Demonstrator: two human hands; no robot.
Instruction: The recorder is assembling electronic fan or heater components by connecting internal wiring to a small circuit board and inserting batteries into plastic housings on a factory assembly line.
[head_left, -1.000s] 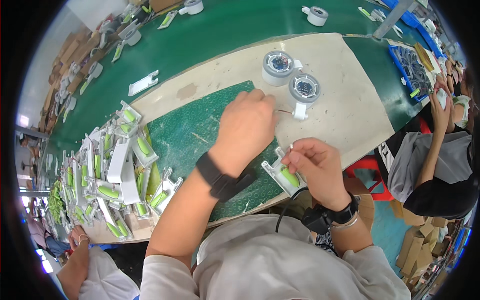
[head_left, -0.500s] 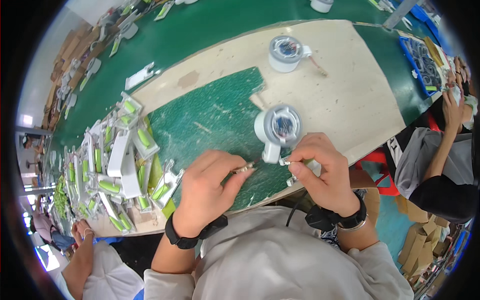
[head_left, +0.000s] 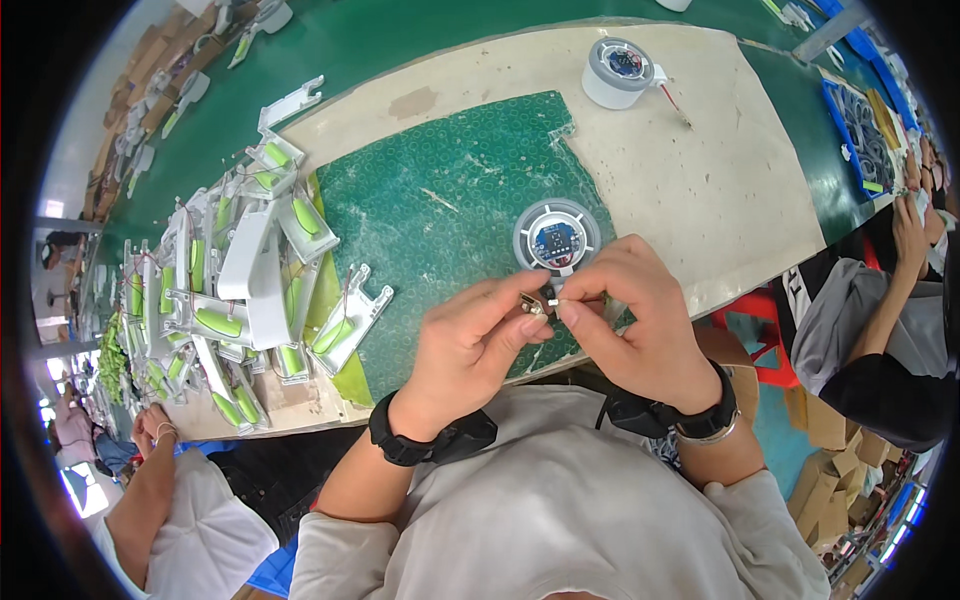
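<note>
My left hand [head_left: 462,348] pinches a small brass-coloured metal part [head_left: 533,304] between thumb and forefinger. Close against it, my right hand [head_left: 632,312] grips a tiny white plug [head_left: 554,303] in its fingertips; whether plug and metal part touch, I cannot tell. Just beyond my fingers is a round grey-and-white housing [head_left: 522,236], its open face showing a blue circuit board [head_left: 557,240]. The housing's near end is partly hidden by my hands. Beneath lies a scuffed green mat [head_left: 430,190].
White plastic handle shells [head_left: 345,325] with green cylinders lie heaped on the left. A second round housing [head_left: 616,78] with a wire stands on the beige board [head_left: 700,180] at the back. A blue crate [head_left: 858,135] sits far right. Co-workers' hands [head_left: 155,428] show at both sides.
My two hands have come together, bringing the metal part and the white plug side by side. The near housing's face now shows more squarely. The whole view has shifted a little.
</note>
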